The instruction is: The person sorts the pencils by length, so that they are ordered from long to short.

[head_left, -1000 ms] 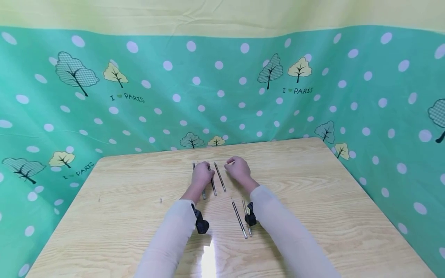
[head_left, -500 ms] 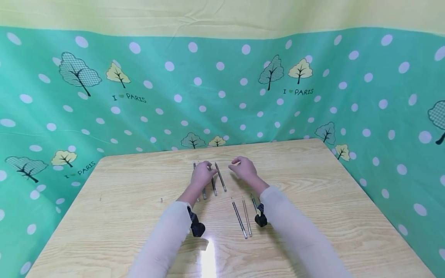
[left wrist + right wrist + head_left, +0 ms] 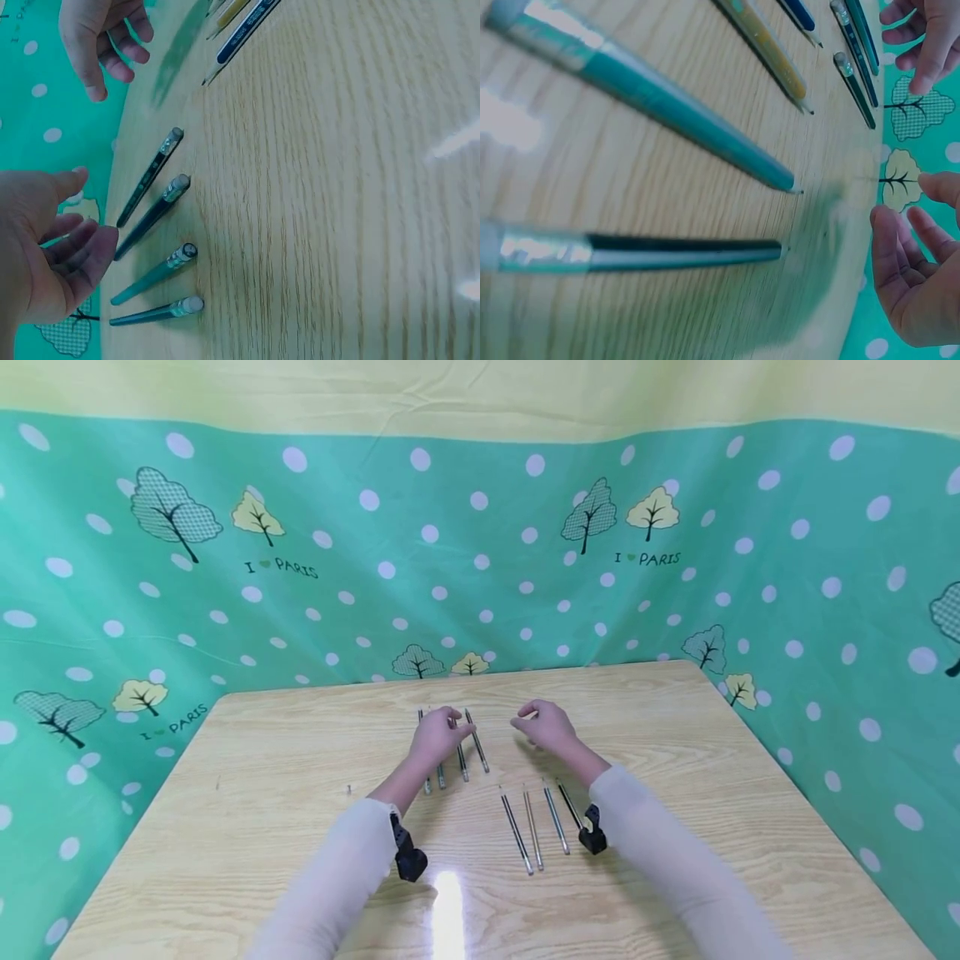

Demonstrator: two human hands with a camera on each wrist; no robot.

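Wood table [image 3: 300, 760]: far-left pencils [image 3: 477, 741], near-right pencils [image 3: 556, 816], four each, rows look done; your left hand [image 3: 437, 738] and right hand [image 3: 550, 727] half open, gripping nothing

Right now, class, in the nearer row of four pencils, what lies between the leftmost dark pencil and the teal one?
A yellow pencil lies between the leftmost dark pencil and the teal pencil; the head and right wrist views both show it.
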